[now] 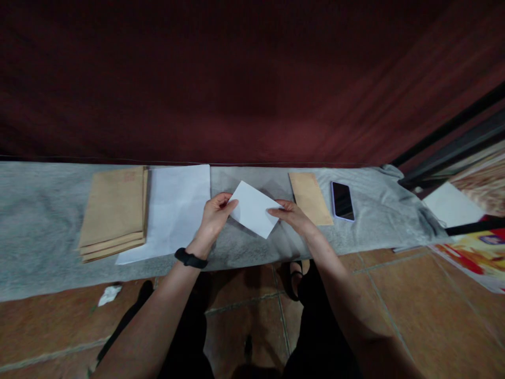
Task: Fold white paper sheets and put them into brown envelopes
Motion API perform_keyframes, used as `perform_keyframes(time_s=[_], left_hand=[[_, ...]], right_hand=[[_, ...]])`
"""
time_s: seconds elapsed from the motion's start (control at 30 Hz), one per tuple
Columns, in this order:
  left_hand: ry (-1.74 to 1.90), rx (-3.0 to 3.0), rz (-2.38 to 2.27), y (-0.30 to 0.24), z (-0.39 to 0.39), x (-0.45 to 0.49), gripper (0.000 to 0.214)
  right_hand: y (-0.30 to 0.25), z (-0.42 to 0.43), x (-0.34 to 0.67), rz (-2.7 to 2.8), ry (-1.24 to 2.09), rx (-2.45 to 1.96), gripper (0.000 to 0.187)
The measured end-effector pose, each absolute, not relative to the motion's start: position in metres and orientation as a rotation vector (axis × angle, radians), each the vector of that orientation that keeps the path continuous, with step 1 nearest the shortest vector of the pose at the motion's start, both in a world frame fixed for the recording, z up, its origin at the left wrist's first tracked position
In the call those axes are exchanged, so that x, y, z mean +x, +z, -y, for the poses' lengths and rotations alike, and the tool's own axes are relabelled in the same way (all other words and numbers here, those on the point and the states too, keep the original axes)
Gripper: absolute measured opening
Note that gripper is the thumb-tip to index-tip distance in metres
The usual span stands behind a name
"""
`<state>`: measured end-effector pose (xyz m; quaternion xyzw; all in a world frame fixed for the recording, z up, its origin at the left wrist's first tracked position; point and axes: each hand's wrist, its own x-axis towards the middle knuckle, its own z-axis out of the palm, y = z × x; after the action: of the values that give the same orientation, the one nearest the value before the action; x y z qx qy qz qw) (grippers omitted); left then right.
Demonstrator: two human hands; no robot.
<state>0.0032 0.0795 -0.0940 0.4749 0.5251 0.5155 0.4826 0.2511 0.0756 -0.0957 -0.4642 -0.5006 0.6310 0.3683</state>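
A small white sheet of paper (255,209), perhaps folded, is held tilted above the grey cloth. My left hand (216,215) pinches its left edge between thumb and fingers. On the opposite edge, my right hand (291,215) grips it the same way, thumb on top. Just right of that hand lies a single brown envelope (311,197), flat on the cloth. Larger white sheets (179,202) rest to the left of my left hand, partly under a stack of brown envelopes (114,208).
The grey cloth (244,258) covers a long narrow surface against a dark red curtain (252,95). A phone (342,201) lies right of the single envelope. Crumpled white tissue (109,295) is on the tiled floor (252,321). A colourful package (473,255) sits at far right.
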Motion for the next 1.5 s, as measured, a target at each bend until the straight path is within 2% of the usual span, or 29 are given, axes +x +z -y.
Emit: perform_keyframes(time_s=[0.2,0.47,0.67,0.83,1.0,1.07,1.2,1.3,1.4,1.5], left_hand=[[1.276,1.132,-1.294,-0.089,-0.079,-0.001,0.029],[1.293,1.280,-1.365,-0.091,-0.083,-0.002,0.015],[1.367,1.377,-1.444,-0.088,-0.080,-0.003,0.016],[1.415,1.345,-1.352,-0.083,-0.079,-0.005,0.025],[1.392,1.175,-1.213,-0.080,-0.078,-0.003,0.057],[1.346,1.082,-1.131,-0.081,-0.077,-0.001,0.063],[1.167,1.057,-1.019,-0.089,-0.077,0.004,0.046],[1.088,1.249,-1.122,-0.096,-0.077,0.005,0.038],[1.068,1.738,-1.330,-0.098,-0.074,0.004,0.025],[1.010,2.309,-1.308,-0.093,-0.067,0.003,0.019]], right_hand=[[-0.094,-0.075,0.253,1.408,1.688,-1.173,0.040],[-0.100,-0.081,0.247,1.358,1.294,-1.211,0.029],[-0.098,-0.075,0.247,1.490,1.261,-1.223,0.027],[-0.100,-0.068,0.248,1.684,1.316,-1.273,0.035],[-0.100,-0.068,0.243,1.629,1.197,-1.201,0.038],[-0.102,-0.069,0.241,1.580,1.179,-1.188,0.039],[-0.107,-0.068,0.237,1.553,1.236,-1.186,0.042],[-0.112,-0.067,0.235,1.565,1.315,-1.201,0.040],[-0.115,-0.067,0.234,1.554,1.347,-1.161,0.037],[-0.114,-0.069,0.234,1.537,1.318,-1.126,0.034]])
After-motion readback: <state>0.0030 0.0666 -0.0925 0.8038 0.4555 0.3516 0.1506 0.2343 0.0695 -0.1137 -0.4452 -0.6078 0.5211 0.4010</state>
